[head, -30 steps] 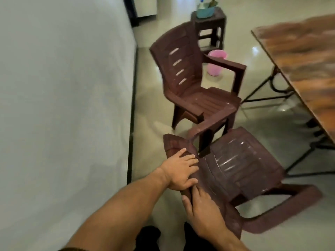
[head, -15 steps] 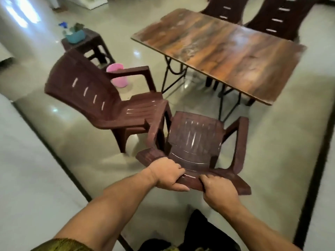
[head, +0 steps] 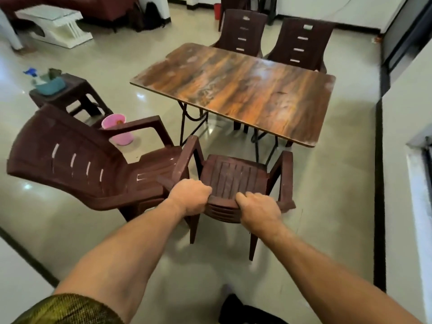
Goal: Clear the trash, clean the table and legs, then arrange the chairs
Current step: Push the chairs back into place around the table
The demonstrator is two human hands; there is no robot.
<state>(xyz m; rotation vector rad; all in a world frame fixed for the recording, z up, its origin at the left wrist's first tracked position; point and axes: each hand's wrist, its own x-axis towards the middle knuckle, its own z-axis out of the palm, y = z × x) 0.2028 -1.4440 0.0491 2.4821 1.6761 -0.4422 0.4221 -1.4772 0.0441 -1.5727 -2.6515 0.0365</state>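
A brown plastic armchair (head: 233, 176) stands upright in front of me, its seat facing the wooden table (head: 233, 90). My left hand (head: 189, 197) grips the top edge of its backrest on the left, and my right hand (head: 257, 206) grips the same edge on the right. A second brown armchair (head: 77, 160) sits just to the left, turned sideways, its armrest touching the one I hold. Two more brown chairs (head: 243, 31) (head: 304, 43) stand at the far side of the table.
A pink bucket (head: 118, 129) stands on the floor behind the left chair. A small brown stool (head: 72, 92) carries a teal tub and a spray bottle (head: 35, 77). A white low table (head: 53, 24) is far left. A wall with dark skirting (head: 379, 183) runs along the right.
The chair I hold has swung from tipped on its side to upright, facing the table. My view turned from the left wall towards the table. Both hands shifted to grip the backrest top.
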